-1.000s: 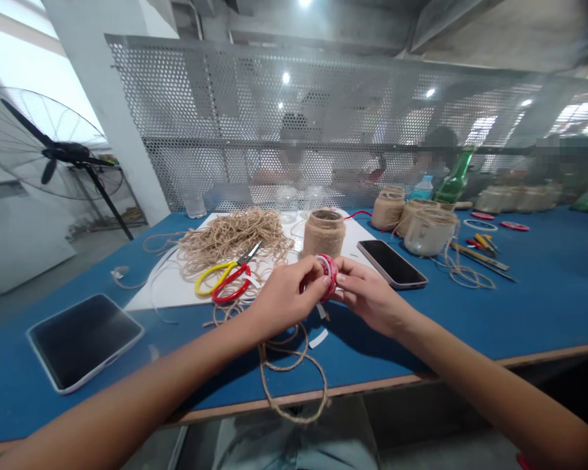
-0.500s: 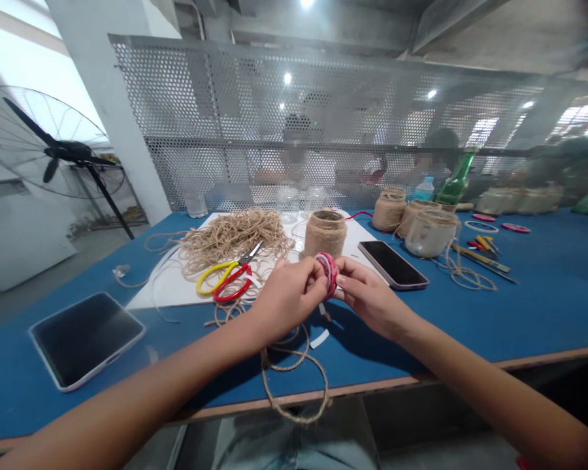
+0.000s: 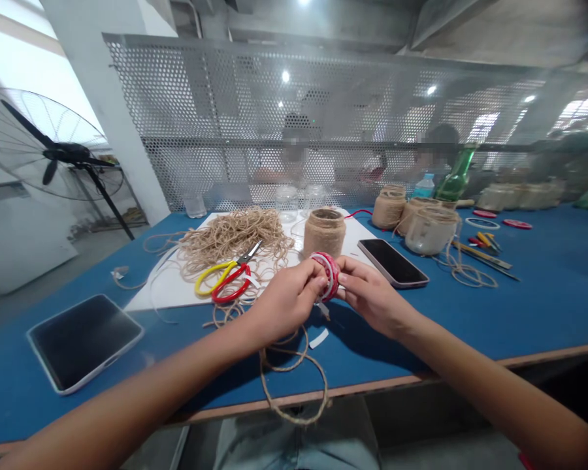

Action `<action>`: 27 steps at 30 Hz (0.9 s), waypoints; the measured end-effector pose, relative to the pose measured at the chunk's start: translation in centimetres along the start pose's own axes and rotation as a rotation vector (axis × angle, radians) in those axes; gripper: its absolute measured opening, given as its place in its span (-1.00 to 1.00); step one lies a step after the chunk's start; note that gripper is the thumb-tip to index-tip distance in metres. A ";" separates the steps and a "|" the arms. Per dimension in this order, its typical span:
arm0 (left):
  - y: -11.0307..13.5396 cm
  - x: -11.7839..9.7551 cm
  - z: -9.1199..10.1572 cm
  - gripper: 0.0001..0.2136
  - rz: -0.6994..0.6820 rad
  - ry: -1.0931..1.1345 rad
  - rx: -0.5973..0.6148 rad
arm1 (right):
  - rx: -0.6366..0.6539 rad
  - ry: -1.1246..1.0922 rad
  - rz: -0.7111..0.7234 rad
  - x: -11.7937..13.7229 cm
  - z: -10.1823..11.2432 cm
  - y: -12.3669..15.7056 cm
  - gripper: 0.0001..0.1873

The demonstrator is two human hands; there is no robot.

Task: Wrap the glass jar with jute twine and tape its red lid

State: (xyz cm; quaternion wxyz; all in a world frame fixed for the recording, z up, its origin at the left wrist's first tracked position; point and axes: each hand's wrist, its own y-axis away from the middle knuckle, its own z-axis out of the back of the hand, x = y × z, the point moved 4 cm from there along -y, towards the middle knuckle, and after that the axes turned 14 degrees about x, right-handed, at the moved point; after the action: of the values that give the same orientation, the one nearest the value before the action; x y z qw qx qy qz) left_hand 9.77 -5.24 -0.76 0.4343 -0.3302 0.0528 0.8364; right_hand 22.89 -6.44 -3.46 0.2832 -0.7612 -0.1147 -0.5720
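Note:
My left hand and my right hand meet above the blue table, fingers pinched on a small red-and-white tape roll held upright between them. A short white strip hangs from the roll. A loop of jute twine lies under my hands and hangs over the table's front edge. Just behind the roll stands a twine-wrapped jar on a white board.
A twine heap and yellow-red scissors lie on the board. A tablet lies at left, a phone at right. More wrapped jars, a green bottle and tools sit further right. People sit behind a perforated screen.
Both hands hold the tape roll throughout; my fingers have shifted slightly on it and the roll sits a touch higher. Nothing else has moved.

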 end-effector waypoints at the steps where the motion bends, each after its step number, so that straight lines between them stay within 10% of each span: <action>1: 0.1 -0.1 0.0 -0.86 0.011 -0.016 -0.034 | -0.010 0.000 0.005 0.0 0.0 0.0 -0.89; 27: 0.4 -1.2 -0.5 -0.87 0.037 -0.292 -0.152 | 0.015 0.105 0.017 -0.4 -0.1 -0.1 -0.89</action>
State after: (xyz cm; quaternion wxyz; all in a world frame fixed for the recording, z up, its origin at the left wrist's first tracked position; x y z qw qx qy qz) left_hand 10.19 -6.52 -0.55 0.3957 -0.2363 -0.0684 0.8848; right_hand 22.60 -6.34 -3.74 0.2993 -0.7292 -0.0973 -0.6076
